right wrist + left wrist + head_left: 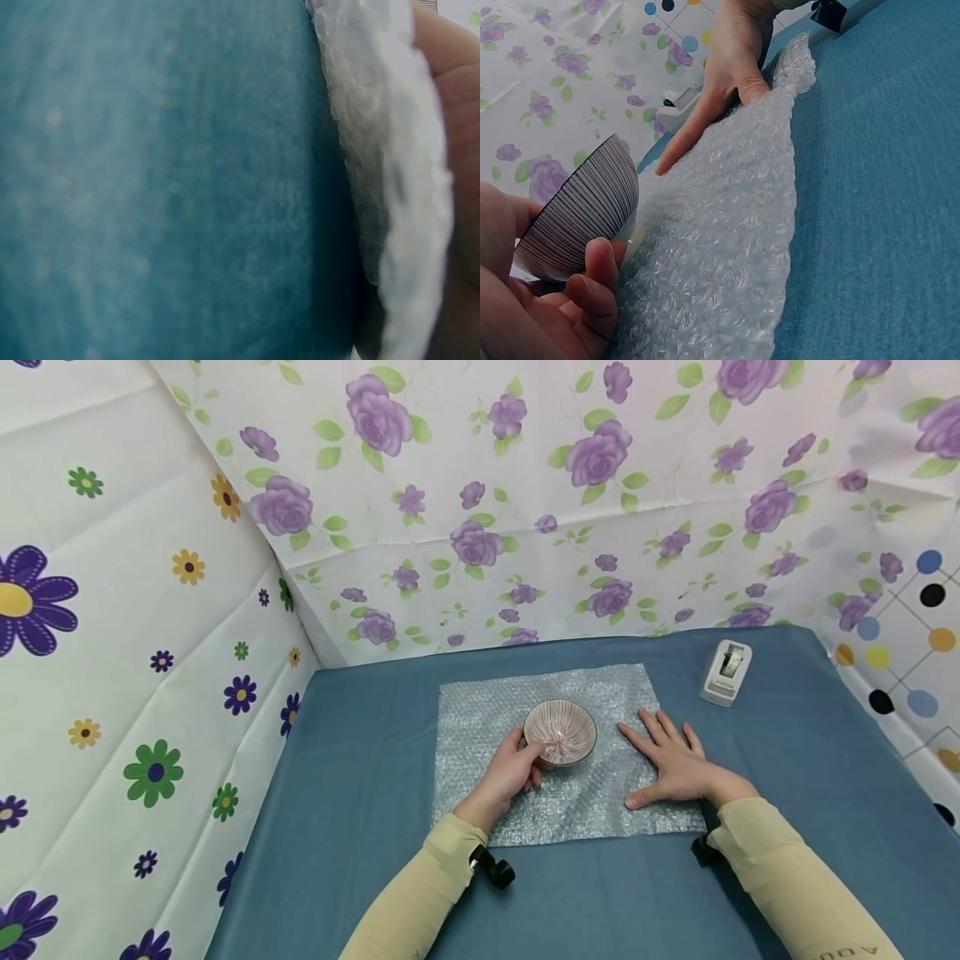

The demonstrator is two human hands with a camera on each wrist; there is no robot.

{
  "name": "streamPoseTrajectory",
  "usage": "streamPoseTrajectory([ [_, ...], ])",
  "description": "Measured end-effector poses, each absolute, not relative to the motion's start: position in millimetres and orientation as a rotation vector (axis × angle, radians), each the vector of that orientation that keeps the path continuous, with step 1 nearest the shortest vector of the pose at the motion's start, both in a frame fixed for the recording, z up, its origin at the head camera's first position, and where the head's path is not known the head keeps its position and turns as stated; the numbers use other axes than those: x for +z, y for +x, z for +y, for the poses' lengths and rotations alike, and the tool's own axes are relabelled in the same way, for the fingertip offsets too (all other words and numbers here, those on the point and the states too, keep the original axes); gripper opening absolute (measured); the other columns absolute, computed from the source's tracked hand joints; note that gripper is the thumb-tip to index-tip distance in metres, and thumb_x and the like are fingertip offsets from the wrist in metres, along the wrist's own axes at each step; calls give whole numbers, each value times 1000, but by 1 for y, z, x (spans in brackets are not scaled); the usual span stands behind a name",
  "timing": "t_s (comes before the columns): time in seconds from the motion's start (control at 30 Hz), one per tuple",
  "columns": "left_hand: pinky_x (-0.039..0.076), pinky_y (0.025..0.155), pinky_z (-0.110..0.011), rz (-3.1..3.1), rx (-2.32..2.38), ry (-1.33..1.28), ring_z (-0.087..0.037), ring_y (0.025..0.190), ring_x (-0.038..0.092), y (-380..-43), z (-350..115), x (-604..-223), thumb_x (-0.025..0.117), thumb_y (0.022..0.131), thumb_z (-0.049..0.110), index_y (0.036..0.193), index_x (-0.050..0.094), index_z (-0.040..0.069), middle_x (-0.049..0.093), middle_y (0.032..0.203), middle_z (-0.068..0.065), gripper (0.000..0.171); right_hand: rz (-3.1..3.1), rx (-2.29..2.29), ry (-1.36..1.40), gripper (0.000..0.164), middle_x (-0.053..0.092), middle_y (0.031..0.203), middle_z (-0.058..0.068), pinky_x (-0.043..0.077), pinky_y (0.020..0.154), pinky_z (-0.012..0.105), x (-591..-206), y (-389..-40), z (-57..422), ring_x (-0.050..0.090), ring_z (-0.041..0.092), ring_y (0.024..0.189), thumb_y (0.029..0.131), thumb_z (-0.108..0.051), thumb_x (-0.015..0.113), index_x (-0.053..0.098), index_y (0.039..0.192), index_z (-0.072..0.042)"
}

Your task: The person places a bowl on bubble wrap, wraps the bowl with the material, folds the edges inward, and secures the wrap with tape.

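In the head view a striped bowl (561, 731) is over the middle of a sheet of bubble wrap (480, 710). My left hand (512, 770) grips its near left rim, thumb inside and fingers beneath. From the left wrist view, the bowl (585, 214) has dark stripes outside and tilts in the fingers, close to the wrap. With fingers spread, my right hand (675, 768) lies flat on the right part of the sheet. The right wrist view shows mostly the edge of the bubble wrap (397, 165), with part of the hand behind it.
A white tape dispenser (726, 672) stands at the back right, beyond the right hand. Blue cloth (360, 827) covers the table. Flowered sheets (480, 543) hang behind and at the left, and a dotted one (922, 643) at the right.
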State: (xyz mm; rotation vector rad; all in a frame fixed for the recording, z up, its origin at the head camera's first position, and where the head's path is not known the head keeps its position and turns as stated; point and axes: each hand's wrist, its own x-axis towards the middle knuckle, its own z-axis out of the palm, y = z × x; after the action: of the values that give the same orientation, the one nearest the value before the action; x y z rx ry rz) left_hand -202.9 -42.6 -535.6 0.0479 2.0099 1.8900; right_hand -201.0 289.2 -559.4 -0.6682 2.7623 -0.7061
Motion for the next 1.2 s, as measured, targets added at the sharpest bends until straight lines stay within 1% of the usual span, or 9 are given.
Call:
streamPoseTrajectory([
  [0.17, 40, 49, -27, 2024, 1878, 52, -16, 56, 54, -203, -42, -537, 56, 109, 24, 159, 44, 8, 74, 98, -20, 54, 2764, -765, -701, 128, -9, 178, 18, -13, 115, 79, -567, -202, 292, -15, 50, 160, 76, -80, 81, 13, 174, -34],
  [0.2, 40, 49, -27, 2028, 1877, 57, -16, 56, 54, -203, -42, -537, 56, 109, 24, 158, 45, 8, 74, 99, -21, 53, 2756, -763, -683, 130, -7, 178, 18, -12, 115, 79, -563, -201, 291, -14, 50, 160, 73, -80, 82, 16, 174, -33],
  [0.37, 40, 49, -27, 2039, 1877, 75, -15, 58, 56, -202, -42, -537, 56, 110, 24, 153, 49, 8, 74, 102, -22, 47, 2757, -677, -625, 132, -3, 177, 24, -8, 117, 78, -557, -201, 287, -9, 54, 159, 72, -77, 84, 21, 174, -23],
  [0.47, 40, 49, -26, 2039, 1883, 74, -15, 57, 55, -201, -41, -537, 56, 111, 24, 152, 51, 8, 73, 101, -22, 45, 2751, -625, -603, 132, -2, 177, 26, -7, 117, 78, -550, -200, 284, -7, 54, 159, 73, -75, 86, 21, 174, -20],
  [0.57, 39, 49, -26, 2037, 1891, 75, -15, 56, 54, -202, -41, -538, 56, 111, 25, 156, 49, 8, 72, 98, -20, 48, 2747, -599, -590, 132, -3, 177, 26, -6, 118, 78, -548, -199, 283, -7, 54, 159, 73, -74, 86, 20, 174, -19],
  [0.73, 38, 47, -27, 2027, 1904, 59, -14, 53, 51, -202, -39, -537, 57, 111, 26, 164, 42, 11, 69, 89, -16, 57, 2752, -606, -592, 132, -4, 177, 23, -7, 118, 77, -554, -201, 285, -9, 52, 160, 73, -76, 85, 19, 174, -23],
  [0.87, 38, 47, -26, 2013, 1902, 23, -14, 54, 52, -203, -38, -538, 57, 111, 26, 163, 42, 13, 70, 92, -13, 56, 2752, -667, -628, 131, -3, 177, 25, -7, 116, 79, -551, -199, 284, -8, 55, 159, 73, -76, 85, 20, 174, -22],
  [0.97, 38, 47, -26, 2005, 1894, 19, -15, 57, 54, -204, -39, -538, 57, 111, 28, 163, 42, 14, 73, 99, -13, 56, 2761, -692, -641, 131, -2, 177, 26, -8, 116, 80, -553, -200, 285, -8, 55, 159, 73, -77, 85, 21, 174, -22],
  [1.2, 38, 48, -27, 1989, 1902, 38, -15, 56, 53, -205, -39, -539, 58, 111, 29, 162, 42, 12, 73, 98, -13, 56, 2758, -617, -600, 132, -5, 177, 24, -9, 118, 77, -553, -201, 286, -10, 52, 160, 73, -78, 83, 19, 174, -20],
])
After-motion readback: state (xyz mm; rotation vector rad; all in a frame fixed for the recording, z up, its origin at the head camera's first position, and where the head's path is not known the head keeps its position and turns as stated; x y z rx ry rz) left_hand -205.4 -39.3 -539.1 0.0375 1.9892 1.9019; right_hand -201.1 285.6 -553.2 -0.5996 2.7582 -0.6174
